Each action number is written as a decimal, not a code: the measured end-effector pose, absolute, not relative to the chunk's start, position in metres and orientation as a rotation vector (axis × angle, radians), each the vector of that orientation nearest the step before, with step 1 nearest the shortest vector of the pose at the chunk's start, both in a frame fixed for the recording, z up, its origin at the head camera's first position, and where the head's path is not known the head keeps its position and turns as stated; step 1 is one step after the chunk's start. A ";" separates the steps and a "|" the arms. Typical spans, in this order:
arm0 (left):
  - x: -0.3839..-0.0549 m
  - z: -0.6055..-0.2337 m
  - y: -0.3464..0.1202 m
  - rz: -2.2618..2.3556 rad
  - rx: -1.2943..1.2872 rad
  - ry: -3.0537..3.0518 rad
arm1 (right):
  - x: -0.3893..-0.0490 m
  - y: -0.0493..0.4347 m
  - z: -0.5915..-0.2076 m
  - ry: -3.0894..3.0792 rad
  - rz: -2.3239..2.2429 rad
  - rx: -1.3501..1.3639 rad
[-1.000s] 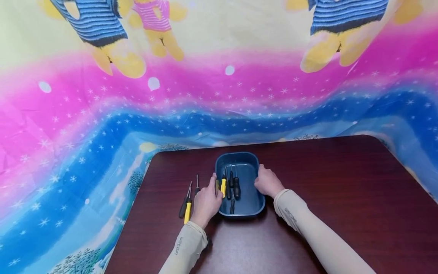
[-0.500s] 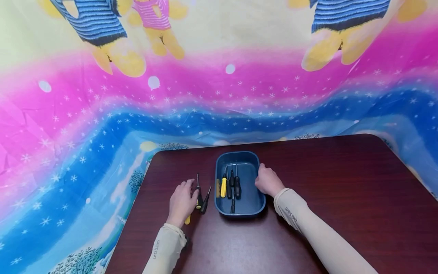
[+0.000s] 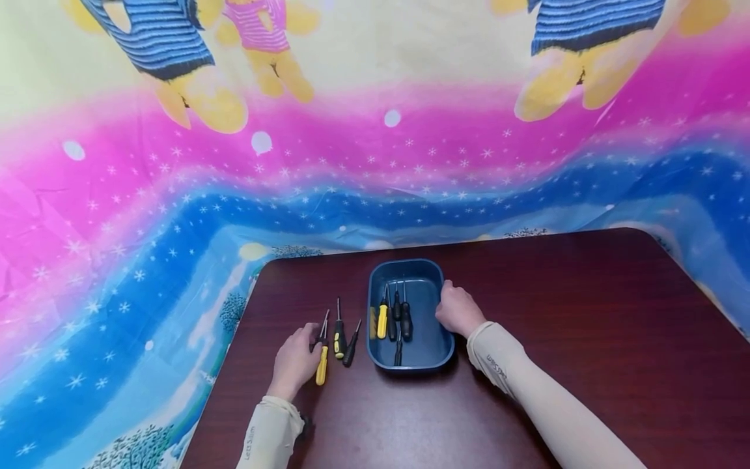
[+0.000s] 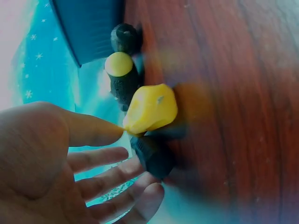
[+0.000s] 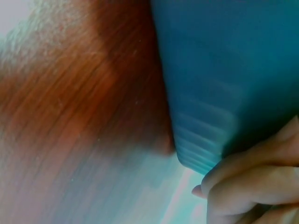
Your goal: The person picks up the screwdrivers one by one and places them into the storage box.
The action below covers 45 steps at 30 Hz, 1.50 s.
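My left hand (image 3: 295,366) is beside a black-handled screwdriver (image 4: 154,156) and a yellow-handled screwdriver (image 3: 321,365) on the table. Its fingers are spread and loosely bent behind the black handle, and the thumb tip meets or nearly meets the yellow one in the left wrist view. To their right lie a black-and-yellow screwdriver (image 3: 339,340) and a small black screwdriver (image 3: 351,345). My right hand (image 3: 461,310) grips the right rim of a dark blue tray (image 3: 448,352), fingers curled against its outer wall. Inside are a yellow-handled screwdriver (image 3: 383,322) and several black-handled screwdrivers (image 3: 406,322).
The dark brown table (image 3: 556,312) extends to both sides of the tray. Behind it hangs a colourful printed cloth (image 3: 410,150), which also covers the left side.
My left hand has moved left from the tray's left wall to the outermost screwdrivers, uncovering the black-and-yellow and small black ones. The right hand and the tray have stayed put.
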<state>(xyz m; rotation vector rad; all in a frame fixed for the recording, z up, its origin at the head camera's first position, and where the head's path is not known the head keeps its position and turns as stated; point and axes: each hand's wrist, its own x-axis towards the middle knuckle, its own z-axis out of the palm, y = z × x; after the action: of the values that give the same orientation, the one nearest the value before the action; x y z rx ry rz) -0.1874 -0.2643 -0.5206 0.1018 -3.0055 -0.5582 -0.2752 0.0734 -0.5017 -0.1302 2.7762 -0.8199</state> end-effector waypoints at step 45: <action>-0.186 -0.506 -0.251 -0.674 0.072 -2.798 | -0.274 0.076 -0.503 2.797 -0.859 -0.116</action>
<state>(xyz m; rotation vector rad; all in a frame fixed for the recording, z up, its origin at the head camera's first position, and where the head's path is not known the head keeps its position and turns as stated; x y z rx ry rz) -0.1857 -0.2506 -0.5063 0.0720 -2.7981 -0.6739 -0.2736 0.0756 -0.5032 -0.1164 2.7967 -0.8589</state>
